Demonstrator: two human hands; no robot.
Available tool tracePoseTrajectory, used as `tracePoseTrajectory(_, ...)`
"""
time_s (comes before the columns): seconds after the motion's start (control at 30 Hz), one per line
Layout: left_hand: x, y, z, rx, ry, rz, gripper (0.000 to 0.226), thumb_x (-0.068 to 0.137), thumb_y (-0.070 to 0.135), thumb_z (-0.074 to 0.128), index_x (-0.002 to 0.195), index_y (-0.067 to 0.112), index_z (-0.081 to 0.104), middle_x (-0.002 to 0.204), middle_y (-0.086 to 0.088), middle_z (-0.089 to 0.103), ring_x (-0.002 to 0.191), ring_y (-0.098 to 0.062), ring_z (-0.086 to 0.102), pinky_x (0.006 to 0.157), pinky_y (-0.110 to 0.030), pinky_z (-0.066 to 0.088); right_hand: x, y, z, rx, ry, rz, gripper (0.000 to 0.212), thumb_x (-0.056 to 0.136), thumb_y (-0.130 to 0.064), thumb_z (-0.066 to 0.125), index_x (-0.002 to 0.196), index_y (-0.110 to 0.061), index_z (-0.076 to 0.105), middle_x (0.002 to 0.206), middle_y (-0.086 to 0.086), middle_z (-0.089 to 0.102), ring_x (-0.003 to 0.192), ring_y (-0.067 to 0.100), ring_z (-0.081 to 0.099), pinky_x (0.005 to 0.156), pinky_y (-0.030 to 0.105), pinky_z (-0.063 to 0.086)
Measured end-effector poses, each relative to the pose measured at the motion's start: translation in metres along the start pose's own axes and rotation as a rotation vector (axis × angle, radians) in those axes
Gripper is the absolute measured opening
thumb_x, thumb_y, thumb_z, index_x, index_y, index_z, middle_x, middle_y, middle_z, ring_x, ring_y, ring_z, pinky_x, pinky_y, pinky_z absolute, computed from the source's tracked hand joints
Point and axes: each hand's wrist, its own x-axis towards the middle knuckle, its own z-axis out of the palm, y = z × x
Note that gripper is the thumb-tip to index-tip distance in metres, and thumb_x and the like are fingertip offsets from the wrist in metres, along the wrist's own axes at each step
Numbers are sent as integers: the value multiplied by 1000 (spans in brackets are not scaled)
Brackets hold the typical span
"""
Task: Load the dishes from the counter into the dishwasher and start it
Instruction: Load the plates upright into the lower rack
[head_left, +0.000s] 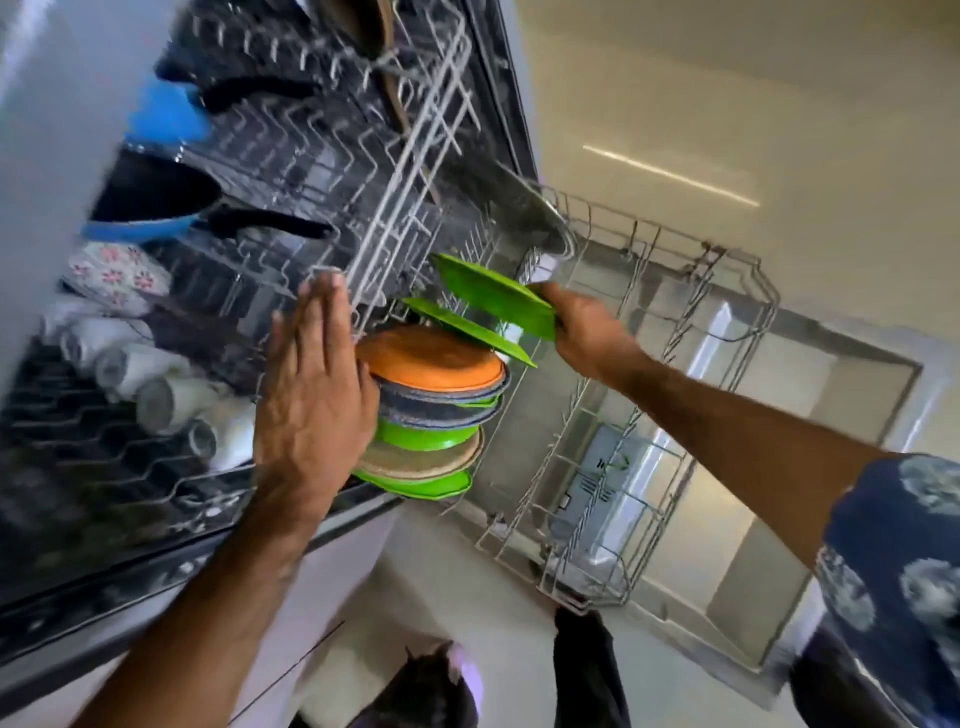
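Note:
The view is tilted. My right hand (582, 332) grips the edge of a green plate (493, 293) over the pulled-out lower rack (675, 405) of the dishwasher. A second green plate (467, 330) stands in the rack just beside it. A row of plates, orange (431, 358), grey, green and beige, stands on edge in the same rack. My left hand (311, 384) lies flat with straight fingers against the front of the upper rack (363, 249) and the plate row.
The upper rack holds white mugs (156, 395), a flowered bowl (117, 275), a blue pan (150, 213) with a black handle and a blue item (166, 119). The open dishwasher door (779, 519) lies under the lower rack. Pale tiled floor (727, 104) surrounds it.

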Motion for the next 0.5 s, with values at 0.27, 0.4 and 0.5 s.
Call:
tracePoseTrajectory(0.27,0,-2,8,57,5,22,92,91,14,62,158,1,1,162,-26,21,151,-37,24,124,-50,19,67,-8,55,-8,-42,-56,43,90,-3,49,132,-6,53,115,24,63,102,37,62,81,36,45)
tracePoseTrajectory(0.4,0,-1,8,48,-12,18,92,91,18,64,158,-1,2,161,-28,21,149,-39,25,122,-54,24,85,8,83,-83,-75,-47,54,87,1,51,136,-19,45,123,19,59,111,40,56,93,42,48)
tracePoseTrajectory(0.5,-1,-1,9,50,-1,24,92,91,17,64,157,-2,3,160,-28,21,148,-40,26,120,-56,26,85,14,95,-219,-145,-33,59,93,-21,56,147,-22,32,137,16,46,128,39,41,104,55,37)
